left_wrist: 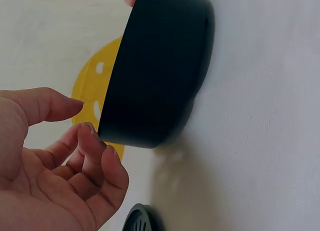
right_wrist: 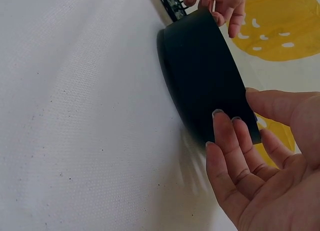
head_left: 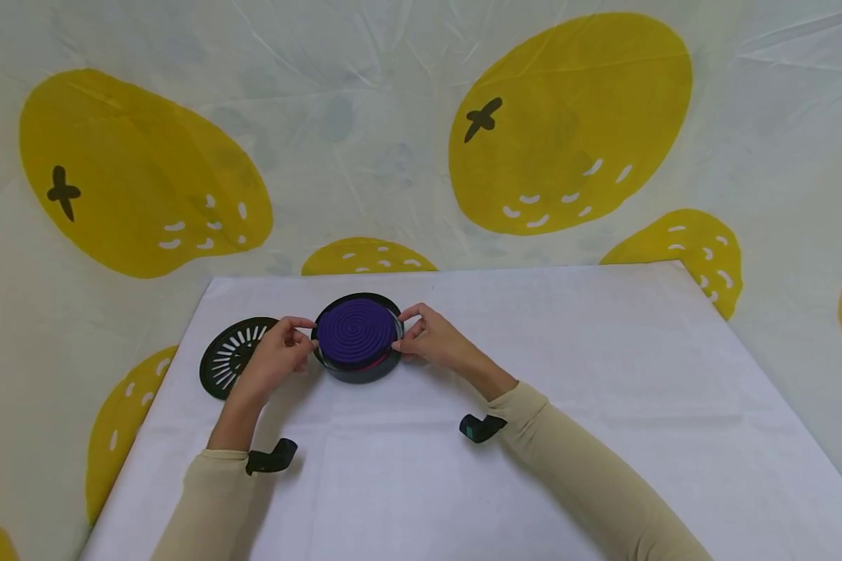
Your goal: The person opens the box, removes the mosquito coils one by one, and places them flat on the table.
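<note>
Beige sleeves (head_left: 589, 467) reached toward a purple coil (head_left: 356, 331) in a dark tin (head_left: 358, 375) at the worktop's (head_left: 603, 366) eleven o'clock.
Right grip (head_left: 431, 336) pinched the tin's three-o'clock rim; left grip (head_left: 275, 358), thumb and fingers apart, was at nine, a slotted disc (head_left: 241, 357) farther out.

Here on the worktop (head_left: 568, 351), towards its far edge and left of centre, sits the round container (head_left: 358, 376), with the coil (head_left: 356, 331) lying in its mouth! Over on the left, just beside it, lies the slotted disc (head_left: 235, 358), partly hidden from the head camera behind the left hand (head_left: 279, 351). And there's the right hand (head_left: 438, 339) at the container's right rim, the hanging cloth (head_left: 365, 156) behind everything!
</note>
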A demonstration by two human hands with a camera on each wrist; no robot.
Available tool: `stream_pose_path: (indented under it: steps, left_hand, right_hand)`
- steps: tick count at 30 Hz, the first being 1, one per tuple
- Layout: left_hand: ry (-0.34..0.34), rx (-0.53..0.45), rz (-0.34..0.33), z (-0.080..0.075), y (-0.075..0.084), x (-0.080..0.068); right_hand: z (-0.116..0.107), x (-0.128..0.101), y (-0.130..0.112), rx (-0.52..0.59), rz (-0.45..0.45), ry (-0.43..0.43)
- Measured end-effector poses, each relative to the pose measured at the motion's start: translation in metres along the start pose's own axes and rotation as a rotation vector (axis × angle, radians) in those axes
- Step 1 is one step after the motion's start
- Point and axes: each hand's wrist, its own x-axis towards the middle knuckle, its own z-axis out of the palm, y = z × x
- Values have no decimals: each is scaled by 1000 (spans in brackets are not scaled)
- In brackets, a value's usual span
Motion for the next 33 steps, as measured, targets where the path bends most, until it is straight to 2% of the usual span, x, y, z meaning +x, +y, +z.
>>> stream_pose_path:
  steps: [15,26,33]
  left_hand:
    - [30,-66,-1,9,-5,0]
    - [51,-60,-55,11,-9,2]
    - [48,-59,-50,13,-9,5]
  right_hand:
    - [0,1,2,3,1,-2]
    - [0,2,2,3,-1,-6]
    - [-1,1,1,-8,0,-5]
